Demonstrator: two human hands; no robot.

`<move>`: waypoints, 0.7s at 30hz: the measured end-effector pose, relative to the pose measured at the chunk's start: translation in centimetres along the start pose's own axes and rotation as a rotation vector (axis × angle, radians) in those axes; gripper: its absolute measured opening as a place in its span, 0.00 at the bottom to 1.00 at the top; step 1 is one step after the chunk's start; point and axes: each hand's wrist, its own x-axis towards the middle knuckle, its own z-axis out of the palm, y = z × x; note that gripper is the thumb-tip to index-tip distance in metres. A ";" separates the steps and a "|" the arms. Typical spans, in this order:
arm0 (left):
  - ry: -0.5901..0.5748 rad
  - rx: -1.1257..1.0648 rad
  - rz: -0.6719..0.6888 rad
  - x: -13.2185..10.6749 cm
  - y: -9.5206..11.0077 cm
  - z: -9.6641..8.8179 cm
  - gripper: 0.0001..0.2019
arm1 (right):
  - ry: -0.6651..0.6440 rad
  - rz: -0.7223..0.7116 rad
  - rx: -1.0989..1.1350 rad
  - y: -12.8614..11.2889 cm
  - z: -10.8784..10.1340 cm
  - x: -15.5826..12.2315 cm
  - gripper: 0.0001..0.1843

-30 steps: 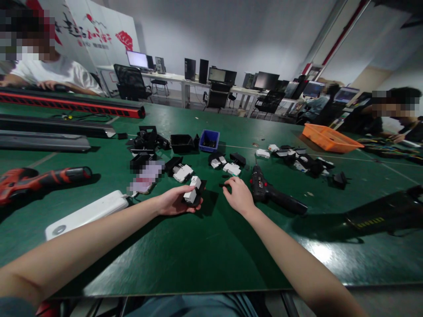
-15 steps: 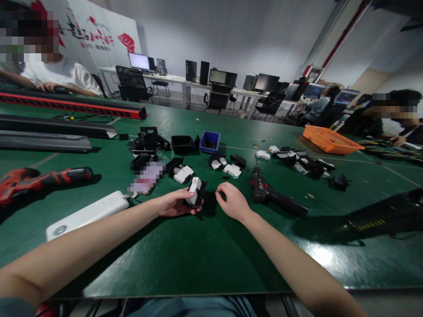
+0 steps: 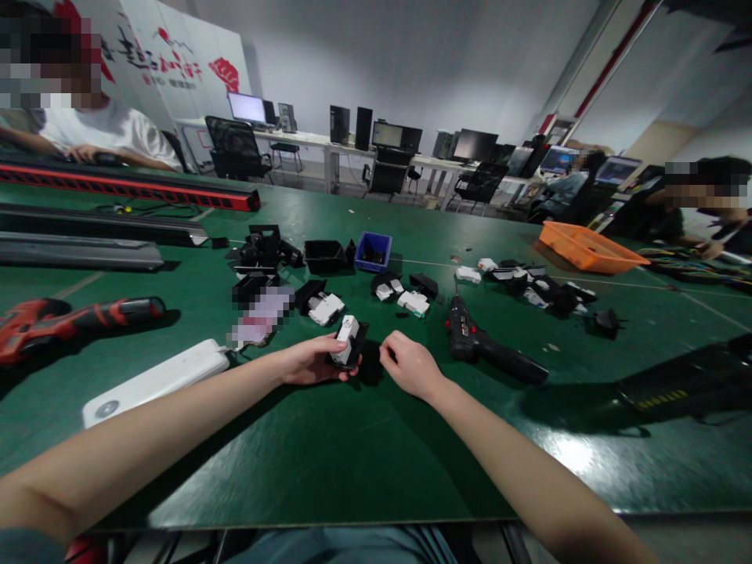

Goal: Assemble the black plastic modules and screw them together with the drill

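Note:
My left hand (image 3: 314, 360) is closed around a black plastic part with a white block (image 3: 347, 341) on it, the thumb pressing on the white side. Just to its right, my right hand (image 3: 411, 366) is held above the table with fingers curled together; what they pinch, if anything, is too small to make out. Beyond the hands lie more white-and-black pieces (image 3: 326, 309) and another white piece (image 3: 413, 303). A black cordless screwdriver (image 3: 470, 337) rests to the right of my right hand.
Farther back stand a blue bin (image 3: 374, 252) with small dark bits and a black bin (image 3: 325, 256). On the left are a white power bank (image 3: 156, 384) and a red power tool (image 3: 76, 323). An orange tray (image 3: 591, 249) sits at the right. Other people sit around the table.
My right hand has shifted slightly, its fingers curling tighter and lower. The left hand keeps the black-and-white part in almost the same place.

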 end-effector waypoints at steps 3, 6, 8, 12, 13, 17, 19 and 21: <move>-0.011 0.002 0.004 0.0 0.0 0.0 0.25 | 0.017 0.000 0.023 0.2 0.0 0.0 0.07; -0.007 0.005 0.003 0.0 0.0 0.0 0.25 | 0.026 0.018 0.037 0.5 0.1 0.1 0.06; -0.004 0.004 0.002 0.0 0.0 0.1 0.25 | 0.026 0.025 0.051 0.7 0.1 0.1 0.06; -0.007 0.007 0.003 -0.1 0.0 0.2 0.26 | 0.017 0.024 0.062 1.0 0.2 0.1 0.06; -0.008 0.007 0.004 -0.1 0.0 0.2 0.26 | 0.013 0.023 0.062 1.0 0.3 0.1 0.06; -0.002 0.007 0.004 0.0 0.0 0.2 0.26 | 0.008 0.018 0.072 1.0 0.2 0.1 0.07; 0.002 0.006 0.005 0.0 0.0 0.1 0.25 | 0.008 0.017 0.075 1.0 0.2 0.1 0.07; 0.002 0.006 0.003 0.0 0.0 0.2 0.25 | 0.006 0.020 0.074 1.0 0.2 0.1 0.07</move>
